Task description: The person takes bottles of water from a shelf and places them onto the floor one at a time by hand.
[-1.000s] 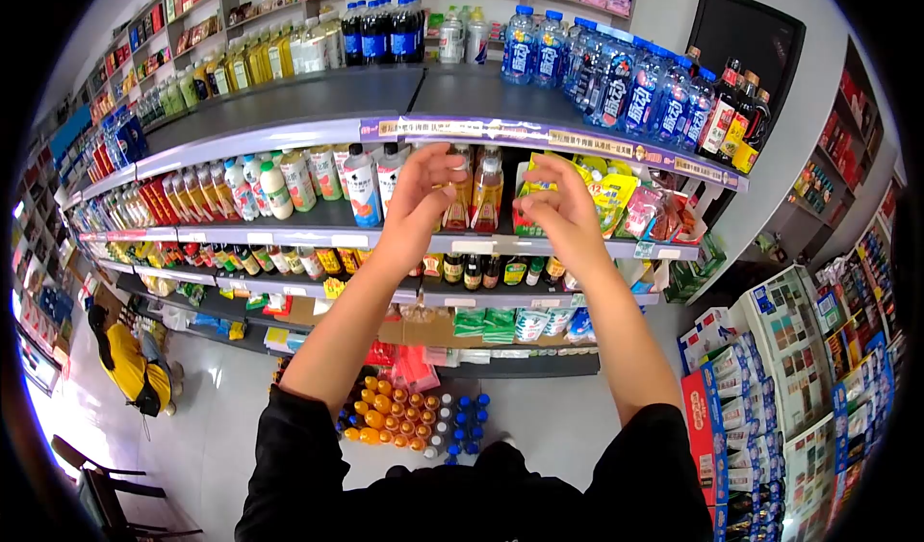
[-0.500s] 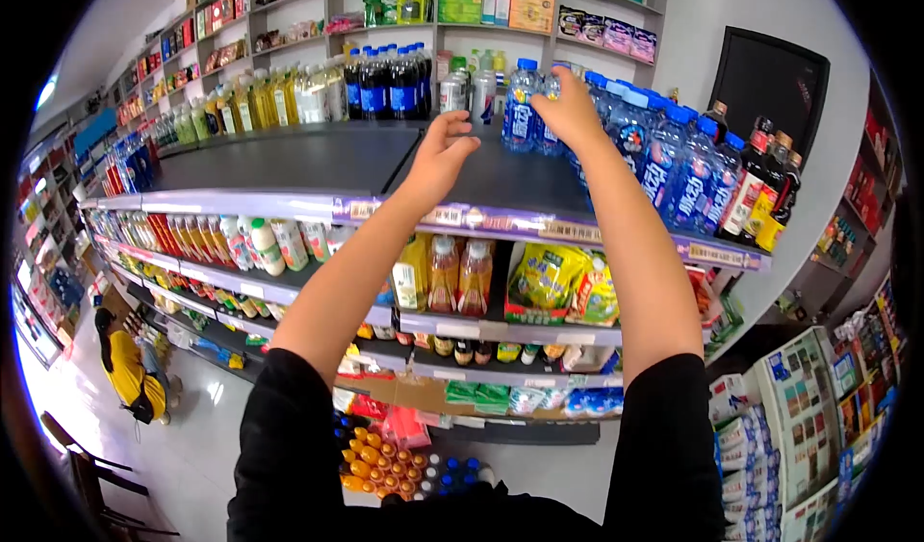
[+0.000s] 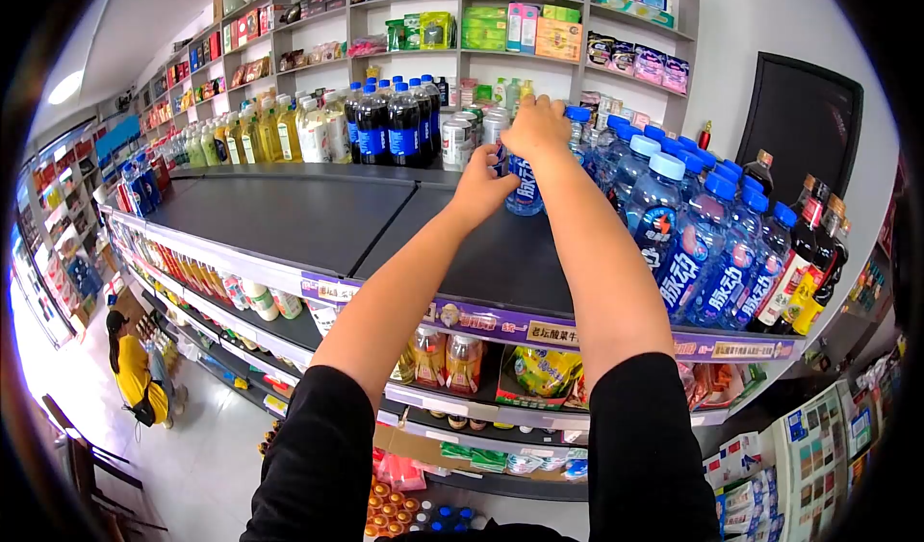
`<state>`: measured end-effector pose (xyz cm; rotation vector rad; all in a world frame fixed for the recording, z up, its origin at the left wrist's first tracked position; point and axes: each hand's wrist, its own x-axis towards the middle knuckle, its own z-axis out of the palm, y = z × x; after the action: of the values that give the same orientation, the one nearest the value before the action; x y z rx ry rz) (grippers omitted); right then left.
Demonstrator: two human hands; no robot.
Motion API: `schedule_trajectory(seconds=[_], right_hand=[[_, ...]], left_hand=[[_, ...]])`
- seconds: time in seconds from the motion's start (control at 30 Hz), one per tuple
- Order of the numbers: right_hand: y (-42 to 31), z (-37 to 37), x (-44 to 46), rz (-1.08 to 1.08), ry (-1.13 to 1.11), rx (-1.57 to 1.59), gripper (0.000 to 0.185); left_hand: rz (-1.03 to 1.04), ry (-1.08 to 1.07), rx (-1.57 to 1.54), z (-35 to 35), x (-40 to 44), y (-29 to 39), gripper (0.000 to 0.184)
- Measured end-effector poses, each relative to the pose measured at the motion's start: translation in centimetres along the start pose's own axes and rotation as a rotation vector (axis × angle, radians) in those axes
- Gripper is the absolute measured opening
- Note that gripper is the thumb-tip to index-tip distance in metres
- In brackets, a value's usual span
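Note:
Both my hands are over the top shelf, around a blue-labelled water bottle (image 3: 525, 188). My right hand (image 3: 537, 130) is closed over the bottle's top and hides its cap. Beside it on the left, my left hand (image 3: 483, 182) has its fingers curled near a silver can or bottle partly hidden behind them; whether it grips anything is unclear. More blue-capped bottles (image 3: 656, 207) stand in rows to the right of my right hand. White and silver cans (image 3: 457, 143) are just behind my left hand.
Dark cola bottles (image 3: 404, 123) and yellow drink bottles (image 3: 268, 133) line the back left of the black shelf (image 3: 279, 215). Sauce bottles (image 3: 791, 272) stand at its right end. Lower shelves hold drinks and packets. A person in yellow (image 3: 138, 374) crouches at the far left.
Both hands have moved forward and closer together above the top shelf. My right hand has closed over a bottle top. The view has tilted up and nearer to the shelf.

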<state>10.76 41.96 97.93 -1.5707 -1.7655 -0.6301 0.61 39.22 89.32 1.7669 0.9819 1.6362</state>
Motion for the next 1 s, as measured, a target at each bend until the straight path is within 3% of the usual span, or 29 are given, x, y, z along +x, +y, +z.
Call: schedule_trajectory(seconds=[0.07, 0.13, 0.2, 0.33, 0.47, 0.57, 0.7, 0.77, 0.9, 0.97, 1.0], right_hand=[[0.0, -0.5, -0.1, -0.017, -0.064, -0.006, 0.056], [0.1, -1.2, -0.5, -0.034, 0.050, 0.089, 0.044], [0.2, -2.4, -0.5, -0.063, 0.033, 0.086, 0.044], [-0.1, -4.1, -1.5, -0.035, -0.068, 0.092, 0.046], [-1.2, -6.0, -3.7, -0.074, -0.196, -0.037, 0.038], [-1.4, -5.8, -4.7, -0.077, -0.192, -0.039, 0.033], [-2.1, -6.4, -5.7, -0.128, -0.009, 0.021, 0.030], [-2.4, -7.4, -6.3, -0.138, 0.036, 0.025, 0.029], [-3.5, -11.0, -7.4, -0.223, 0.151, 0.106, 0.038], [-4.7, -13.5, -8.2, -0.219, 0.185, 0.102, 0.042], [-5.7, -15.3, -9.5, -0.175, 0.155, 0.120, 0.038]], left_hand=[[0.001, 0.025, 0.047, 0.4, 0.7, -1.1, 0.075], [-0.012, 0.049, 0.043, 0.9, 1.6, -1.9, 0.080], [-0.028, 0.046, 0.110, 1.2, 1.9, -1.9, 0.091], [-0.002, -0.012, -0.031, 2.7, 1.8, -1.6, 0.093], [0.249, -0.019, 0.097, 3.3, 2.3, -2.2, 0.074], [0.220, -0.016, 0.065, 3.2, 1.8, -3.4, 0.076], [0.313, 0.011, 0.056, 2.6, 0.4, -1.9, 0.078], [0.349, 0.124, 0.114, 2.2, -1.0, 0.4, 0.078], [0.201, 0.125, 0.269, -0.5, -4.1, 5.4, 0.082], [0.279, 0.239, 0.175, -1.3, -5.3, 6.8, 0.084], [0.387, 0.282, 0.141, -1.7, -6.2, 7.4, 0.067]])
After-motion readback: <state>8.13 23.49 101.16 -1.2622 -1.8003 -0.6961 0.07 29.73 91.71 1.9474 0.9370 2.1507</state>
